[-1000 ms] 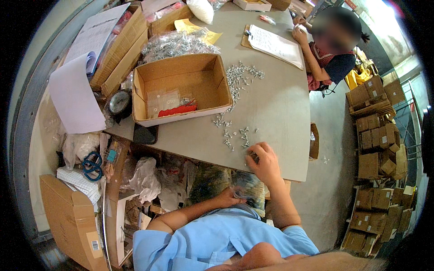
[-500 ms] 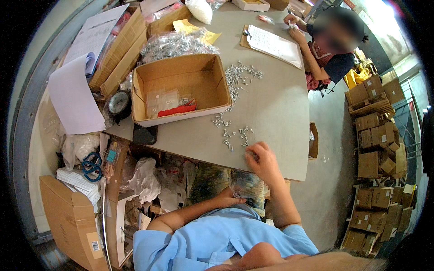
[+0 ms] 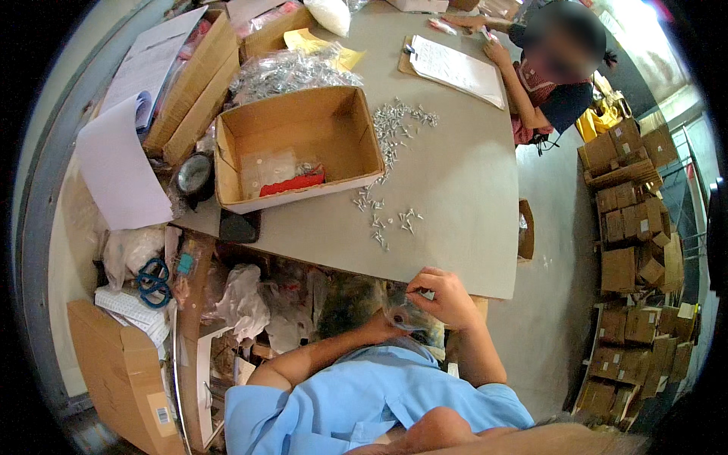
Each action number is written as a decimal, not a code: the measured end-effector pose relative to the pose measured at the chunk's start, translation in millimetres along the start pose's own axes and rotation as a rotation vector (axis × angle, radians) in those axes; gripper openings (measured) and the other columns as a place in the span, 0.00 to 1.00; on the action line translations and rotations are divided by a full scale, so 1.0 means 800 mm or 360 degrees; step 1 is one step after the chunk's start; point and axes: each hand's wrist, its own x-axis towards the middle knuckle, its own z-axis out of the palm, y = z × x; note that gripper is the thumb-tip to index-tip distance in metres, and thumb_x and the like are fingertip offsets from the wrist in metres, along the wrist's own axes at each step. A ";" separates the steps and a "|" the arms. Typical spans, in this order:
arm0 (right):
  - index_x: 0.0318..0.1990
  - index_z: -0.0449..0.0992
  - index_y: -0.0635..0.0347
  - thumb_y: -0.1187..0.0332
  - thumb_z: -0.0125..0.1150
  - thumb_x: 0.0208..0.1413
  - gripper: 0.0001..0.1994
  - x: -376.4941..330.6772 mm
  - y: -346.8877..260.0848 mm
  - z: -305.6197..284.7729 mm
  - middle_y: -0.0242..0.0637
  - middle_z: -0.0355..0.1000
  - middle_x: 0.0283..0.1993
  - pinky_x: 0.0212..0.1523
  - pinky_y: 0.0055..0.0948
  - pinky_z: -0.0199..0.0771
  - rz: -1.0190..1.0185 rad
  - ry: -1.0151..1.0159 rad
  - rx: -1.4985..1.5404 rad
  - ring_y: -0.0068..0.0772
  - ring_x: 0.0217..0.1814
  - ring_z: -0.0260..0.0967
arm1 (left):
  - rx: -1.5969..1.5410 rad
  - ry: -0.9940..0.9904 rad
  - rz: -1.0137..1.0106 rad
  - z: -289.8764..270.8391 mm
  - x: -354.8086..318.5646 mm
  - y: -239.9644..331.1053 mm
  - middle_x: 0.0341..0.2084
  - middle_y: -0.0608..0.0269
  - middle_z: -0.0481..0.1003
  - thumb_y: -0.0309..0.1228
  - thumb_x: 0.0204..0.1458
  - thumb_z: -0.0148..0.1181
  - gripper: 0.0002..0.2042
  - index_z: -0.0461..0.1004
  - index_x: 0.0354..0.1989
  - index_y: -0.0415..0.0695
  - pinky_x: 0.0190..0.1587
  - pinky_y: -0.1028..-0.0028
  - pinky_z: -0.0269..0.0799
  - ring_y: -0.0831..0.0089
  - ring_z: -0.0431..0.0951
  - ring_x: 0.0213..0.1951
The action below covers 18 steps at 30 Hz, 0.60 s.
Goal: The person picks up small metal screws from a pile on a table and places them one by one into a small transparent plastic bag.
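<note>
Pinching a small clear plastic bag [image 3: 400, 315] between both hands at the near table [image 3: 470, 182] edge: right hand [image 3: 447, 297] with fingers closed on the bag's top, left hand [image 3: 379, 327] gripping it from below. Scattered on the grey top just beyond, small metal screws [image 3: 387, 216]; farther left, an open cardboard box [image 3: 299, 144]. Far right, another person's hand [image 3: 497, 53] beside a clipboard [image 3: 455, 68].

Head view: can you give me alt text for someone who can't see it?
At the near edge of a grey table, the person's left hand and right hand hold a small clear bag. Loose screws lie scattered beside an open cardboard box.
</note>
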 end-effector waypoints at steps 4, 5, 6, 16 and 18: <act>0.31 0.75 0.62 0.75 0.63 0.45 0.05 -0.006 0.012 0.009 0.38 0.71 0.30 0.31 0.30 0.71 -0.0046 0.0215 0.0217 0.36 0.31 0.70 | 0.0132 0.0144 0.0160 -0.004 0.012 0.020 0.25 0.64 0.71 0.32 0.44 0.69 0.12 0.68 0.27 0.44 0.35 0.71 0.68 0.75 0.70 0.32; 0.31 0.75 0.62 0.76 0.63 0.45 0.05 -0.008 0.014 0.011 0.38 0.70 0.30 0.31 0.29 0.71 0.0003 0.0231 0.0242 0.36 0.31 0.70 | 0.0089 0.0079 0.0086 -0.005 0.015 0.020 0.24 0.65 0.71 0.32 0.44 0.68 0.12 0.68 0.26 0.44 0.36 0.71 0.68 0.74 0.70 0.32; 0.31 0.75 0.62 0.76 0.63 0.44 0.05 -0.006 0.015 0.012 0.38 0.70 0.30 0.31 0.29 0.71 0.0040 0.0246 0.0267 0.36 0.31 0.70 | 0.0054 0.0024 0.0018 -0.008 0.019 0.016 0.24 0.65 0.71 0.31 0.44 0.68 0.12 0.68 0.26 0.44 0.37 0.71 0.68 0.74 0.70 0.32; 0.31 0.76 0.58 0.72 0.63 0.44 0.06 -0.011 0.003 0.028 0.39 0.69 0.35 0.41 0.38 0.70 -0.0123 0.0250 -0.0150 0.44 0.38 0.67 | 0.0086 -0.0103 -0.0009 -0.055 -0.016 0.033 0.29 0.62 0.72 0.33 0.44 0.68 0.14 0.71 0.35 0.41 0.38 0.70 0.68 0.72 0.71 0.33; 0.31 0.76 0.57 0.71 0.63 0.43 0.06 -0.012 -0.014 0.029 0.39 0.68 0.40 0.46 0.40 0.67 -0.0358 0.0058 -0.0170 0.44 0.44 0.65 | 0.0196 -0.0206 -0.0159 -0.087 -0.034 0.055 0.31 0.61 0.73 0.33 0.42 0.69 0.16 0.71 0.37 0.40 0.40 0.70 0.69 0.73 0.72 0.36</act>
